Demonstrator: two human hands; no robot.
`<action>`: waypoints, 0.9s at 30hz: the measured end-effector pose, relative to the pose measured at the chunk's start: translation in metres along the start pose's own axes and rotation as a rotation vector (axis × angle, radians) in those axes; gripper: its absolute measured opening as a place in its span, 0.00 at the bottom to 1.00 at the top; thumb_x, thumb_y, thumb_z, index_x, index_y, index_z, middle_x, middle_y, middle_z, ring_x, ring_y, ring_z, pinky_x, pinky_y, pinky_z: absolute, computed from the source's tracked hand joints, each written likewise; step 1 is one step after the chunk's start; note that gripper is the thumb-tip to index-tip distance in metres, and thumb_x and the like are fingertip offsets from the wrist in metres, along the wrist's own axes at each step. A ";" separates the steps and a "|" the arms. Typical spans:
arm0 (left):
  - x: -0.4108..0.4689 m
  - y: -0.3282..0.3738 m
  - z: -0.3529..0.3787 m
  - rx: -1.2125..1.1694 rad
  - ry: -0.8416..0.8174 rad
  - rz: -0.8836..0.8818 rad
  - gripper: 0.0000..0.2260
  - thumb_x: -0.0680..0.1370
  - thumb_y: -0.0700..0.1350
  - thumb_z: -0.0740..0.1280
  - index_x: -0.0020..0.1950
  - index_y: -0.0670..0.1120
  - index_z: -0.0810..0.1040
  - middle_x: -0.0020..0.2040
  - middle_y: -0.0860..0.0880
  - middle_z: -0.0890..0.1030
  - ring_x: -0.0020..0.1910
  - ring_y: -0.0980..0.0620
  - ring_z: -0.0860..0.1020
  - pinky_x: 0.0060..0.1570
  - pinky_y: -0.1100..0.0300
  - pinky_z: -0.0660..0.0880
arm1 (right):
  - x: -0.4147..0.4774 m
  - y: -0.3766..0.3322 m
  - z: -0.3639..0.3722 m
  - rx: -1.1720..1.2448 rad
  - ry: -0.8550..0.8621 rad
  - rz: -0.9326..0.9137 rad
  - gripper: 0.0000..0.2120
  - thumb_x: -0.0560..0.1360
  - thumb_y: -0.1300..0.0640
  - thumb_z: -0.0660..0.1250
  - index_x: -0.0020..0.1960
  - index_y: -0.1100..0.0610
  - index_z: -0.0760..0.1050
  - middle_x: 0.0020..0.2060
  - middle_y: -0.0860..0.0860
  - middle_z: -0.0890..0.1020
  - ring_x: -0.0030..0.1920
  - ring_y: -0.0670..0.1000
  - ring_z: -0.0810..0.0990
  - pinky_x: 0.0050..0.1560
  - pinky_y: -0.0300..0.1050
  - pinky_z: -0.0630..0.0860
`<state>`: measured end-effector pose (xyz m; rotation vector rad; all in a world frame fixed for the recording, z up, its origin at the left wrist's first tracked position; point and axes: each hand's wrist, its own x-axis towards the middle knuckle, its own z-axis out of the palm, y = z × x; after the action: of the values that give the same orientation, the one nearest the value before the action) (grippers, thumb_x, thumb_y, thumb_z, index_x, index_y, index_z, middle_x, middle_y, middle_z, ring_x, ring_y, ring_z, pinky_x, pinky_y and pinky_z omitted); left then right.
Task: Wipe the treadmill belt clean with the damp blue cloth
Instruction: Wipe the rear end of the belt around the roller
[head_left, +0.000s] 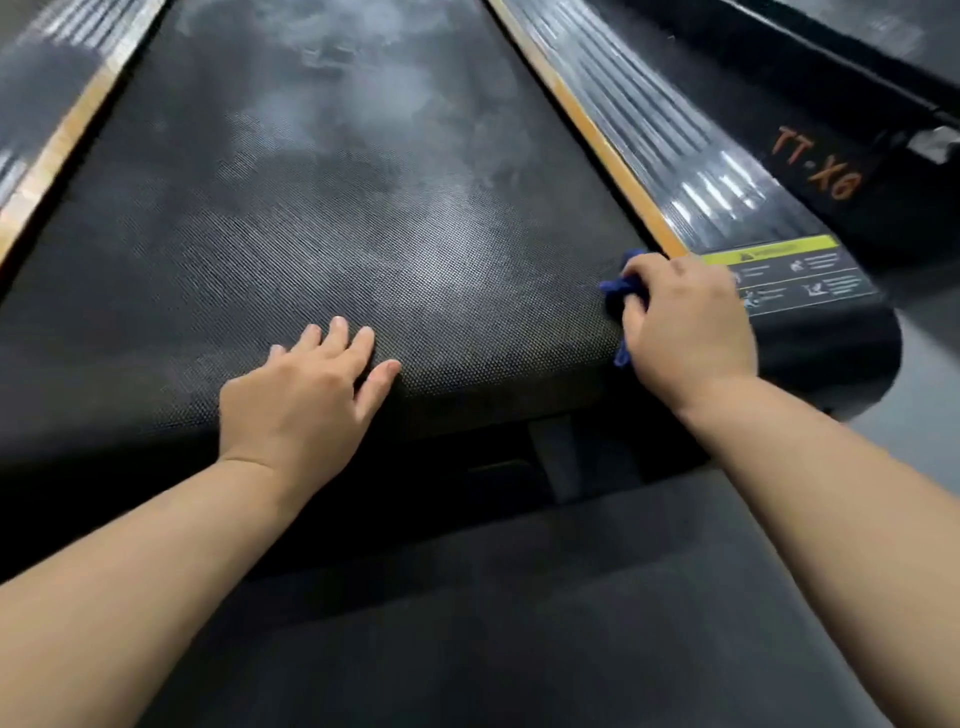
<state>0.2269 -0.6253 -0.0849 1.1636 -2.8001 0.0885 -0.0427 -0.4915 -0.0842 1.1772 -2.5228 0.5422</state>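
The right hand (685, 322) is curled around a bunched blue cloth (621, 293), pressing it onto the near right corner of the treadmill belt (363, 208), just beside the orange strip (597, 135) that edges the belt. Most of the cloth is hidden under the palm and fingers; blue folds poke out on the hand's left side and a small tip shows below, near the wrist. The left hand (301, 395) lies flat, fingers straight and slightly spread, resting on the belt's near edge, well apart from the cloth. Pale smudged patches cover the belt farther up. A yellow-headed warning label (800, 275) sits on the right side rail (675, 130), just beyond the right hand.
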 end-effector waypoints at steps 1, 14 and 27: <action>0.001 -0.001 0.002 -0.002 0.018 0.014 0.29 0.78 0.60 0.48 0.63 0.43 0.77 0.64 0.41 0.77 0.61 0.37 0.76 0.56 0.39 0.73 | -0.003 -0.003 0.002 -0.016 0.015 0.037 0.12 0.75 0.55 0.61 0.57 0.55 0.75 0.52 0.62 0.76 0.52 0.64 0.72 0.53 0.55 0.69; -0.004 0.009 -0.006 -0.046 0.002 -0.136 0.31 0.75 0.64 0.44 0.71 0.52 0.70 0.72 0.49 0.68 0.68 0.39 0.68 0.63 0.44 0.68 | -0.014 0.004 0.001 -0.045 0.078 -0.029 0.14 0.73 0.53 0.59 0.55 0.54 0.77 0.49 0.59 0.78 0.49 0.63 0.73 0.50 0.52 0.67; -0.009 0.009 -0.006 -0.081 -0.044 -0.129 0.23 0.81 0.57 0.50 0.75 0.53 0.62 0.76 0.51 0.60 0.75 0.47 0.58 0.72 0.51 0.54 | -0.037 -0.043 0.014 0.159 0.185 -0.075 0.11 0.70 0.54 0.63 0.50 0.52 0.79 0.46 0.57 0.78 0.45 0.62 0.75 0.44 0.51 0.70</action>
<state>0.2273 -0.6117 -0.0806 1.3389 -2.7288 -0.0614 0.0119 -0.4990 -0.1033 1.2107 -2.3055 0.8061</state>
